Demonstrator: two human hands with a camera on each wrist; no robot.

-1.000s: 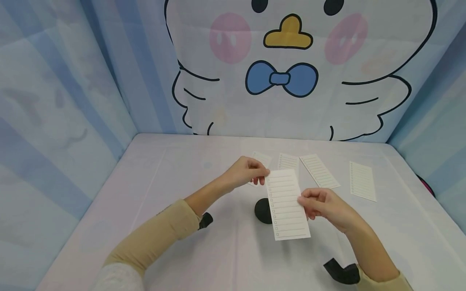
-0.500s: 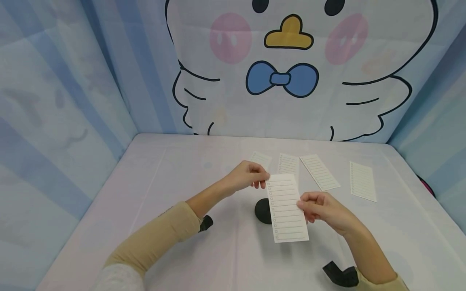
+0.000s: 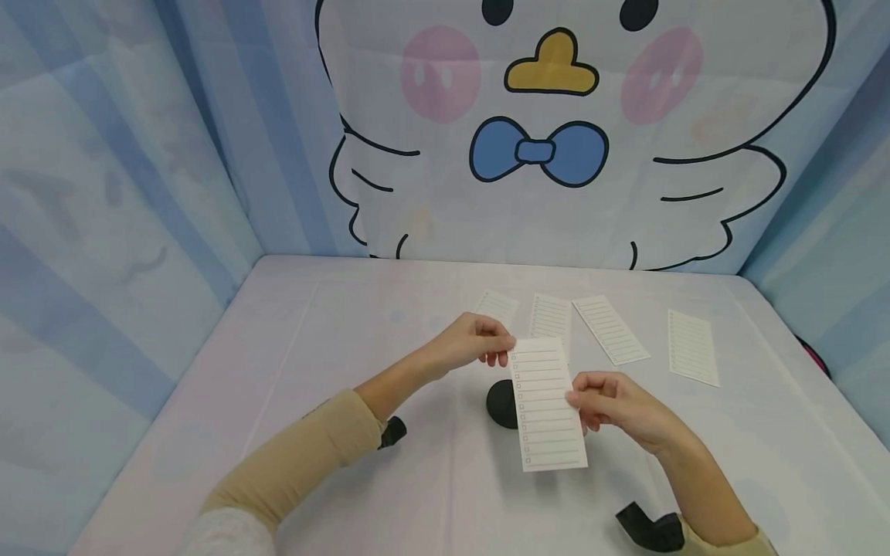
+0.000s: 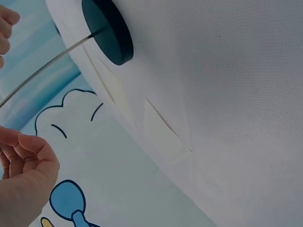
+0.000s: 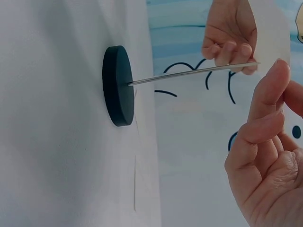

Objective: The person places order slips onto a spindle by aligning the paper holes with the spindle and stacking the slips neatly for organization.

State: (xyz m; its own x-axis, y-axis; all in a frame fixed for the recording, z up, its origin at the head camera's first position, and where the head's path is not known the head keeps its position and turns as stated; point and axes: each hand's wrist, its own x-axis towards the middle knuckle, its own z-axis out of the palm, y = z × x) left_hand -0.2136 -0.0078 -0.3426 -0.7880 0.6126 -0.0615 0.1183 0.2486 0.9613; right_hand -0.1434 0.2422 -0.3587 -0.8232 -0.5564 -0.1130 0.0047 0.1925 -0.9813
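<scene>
Together, two hands (image 3: 474, 340) (image 3: 622, 409) pinching one lined card (image 3: 546, 409), one spiked black base (image 3: 501, 404), apparently four cards (image 3: 497, 306) (image 3: 551, 315) (image 3: 610, 330) (image 3: 694, 347) beyond.

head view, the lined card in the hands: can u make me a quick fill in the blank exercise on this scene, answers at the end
1. The left hand pinches the lined card at its upper ____ corner.
2. The right hand holds it by its ____ edge.
3. Beyond it, ____ other cards lie on the table.
4. The round base, partly hidden by the lined card, is coloured ____.

Missing words: left; right; four; black.
</scene>
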